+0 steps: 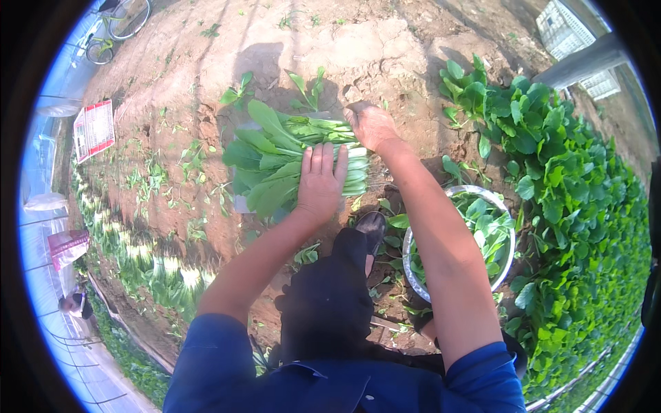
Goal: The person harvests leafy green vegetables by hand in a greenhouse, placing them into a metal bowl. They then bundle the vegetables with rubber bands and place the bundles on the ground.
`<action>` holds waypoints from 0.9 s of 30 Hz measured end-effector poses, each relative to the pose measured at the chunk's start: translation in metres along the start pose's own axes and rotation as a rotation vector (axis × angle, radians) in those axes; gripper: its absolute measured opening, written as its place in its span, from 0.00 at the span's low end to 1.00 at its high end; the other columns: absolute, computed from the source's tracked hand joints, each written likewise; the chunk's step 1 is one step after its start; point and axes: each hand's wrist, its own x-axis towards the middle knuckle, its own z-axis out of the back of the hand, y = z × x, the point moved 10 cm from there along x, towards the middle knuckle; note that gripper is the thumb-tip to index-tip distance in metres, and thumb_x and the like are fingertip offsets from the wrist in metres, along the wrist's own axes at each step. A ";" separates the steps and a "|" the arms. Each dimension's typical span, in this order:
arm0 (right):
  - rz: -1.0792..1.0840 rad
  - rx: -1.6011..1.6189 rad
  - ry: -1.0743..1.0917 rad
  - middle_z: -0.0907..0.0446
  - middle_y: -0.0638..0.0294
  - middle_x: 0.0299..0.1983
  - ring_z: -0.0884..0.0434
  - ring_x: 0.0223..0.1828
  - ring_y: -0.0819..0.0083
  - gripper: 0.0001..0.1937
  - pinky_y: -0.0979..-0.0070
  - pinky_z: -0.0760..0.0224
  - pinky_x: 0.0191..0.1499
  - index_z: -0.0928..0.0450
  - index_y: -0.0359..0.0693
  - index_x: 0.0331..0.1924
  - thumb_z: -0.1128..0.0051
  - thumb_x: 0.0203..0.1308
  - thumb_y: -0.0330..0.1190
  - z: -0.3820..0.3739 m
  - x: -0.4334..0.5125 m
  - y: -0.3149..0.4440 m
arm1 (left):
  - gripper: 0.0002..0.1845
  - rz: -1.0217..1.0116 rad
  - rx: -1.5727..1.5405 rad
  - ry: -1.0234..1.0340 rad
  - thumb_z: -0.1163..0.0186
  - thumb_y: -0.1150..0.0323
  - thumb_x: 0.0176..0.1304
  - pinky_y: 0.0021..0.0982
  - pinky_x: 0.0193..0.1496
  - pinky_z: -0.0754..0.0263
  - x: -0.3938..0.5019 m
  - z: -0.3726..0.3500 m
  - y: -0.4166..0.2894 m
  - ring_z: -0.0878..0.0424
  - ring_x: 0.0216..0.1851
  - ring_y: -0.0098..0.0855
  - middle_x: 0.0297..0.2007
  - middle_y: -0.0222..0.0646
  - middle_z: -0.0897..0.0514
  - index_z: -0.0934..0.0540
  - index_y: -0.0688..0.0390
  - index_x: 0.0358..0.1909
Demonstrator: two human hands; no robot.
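A pile of leafy greens with pale stems (273, 178) lies on a clear plastic sheet (242, 203) on the soil in front of me. The leaves point left and the stem ends right. My left hand (321, 180) rests flat across the middle of the pile, fingers pointing away from me and slightly apart. At the far right corner, my right hand (371, 126) touches the stem ends of the upper greens with curled fingers. Its fingertips are partly hidden, so whether it pinches a stem is unclear.
A round basin (511, 248) of loose leaves stands right of my shoe (371, 229), partly behind my right forearm. Dense growing greens (573, 206) fill the right side. Bunched greens (170, 268) line the left. White crates (565, 31) stand by a post (578, 64); a person (77, 304) is far left.
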 end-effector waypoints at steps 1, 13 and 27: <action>-0.046 -0.003 0.097 0.16 0.46 0.47 0.19 0.52 0.49 0.21 0.58 0.25 0.56 0.18 0.40 0.51 0.54 0.73 0.47 -0.010 0.006 -0.004 | 0.33 -0.002 -0.012 0.005 0.46 0.70 0.60 0.55 0.73 0.46 0.001 -0.001 0.000 0.34 0.64 0.52 0.60 0.54 0.31 0.35 0.65 0.69; 0.080 -0.058 0.249 0.17 0.39 0.46 0.19 0.52 0.46 0.27 0.56 0.26 0.57 0.15 0.37 0.49 0.57 0.73 0.53 -0.028 -0.001 0.003 | 0.54 -0.010 -0.047 0.057 0.25 0.58 0.40 0.55 0.74 0.48 -0.004 -0.010 0.003 0.38 0.70 0.56 0.68 0.56 0.37 0.37 0.65 0.71; 0.305 -0.232 0.295 0.14 0.44 0.40 0.15 0.47 0.52 0.29 0.61 0.22 0.53 0.16 0.30 0.39 0.32 0.47 0.53 -0.021 -0.069 0.039 | 0.37 0.074 -0.160 -0.002 0.49 0.66 0.63 0.53 0.77 0.53 -0.009 -0.005 0.009 0.45 0.75 0.58 0.73 0.59 0.43 0.42 0.72 0.72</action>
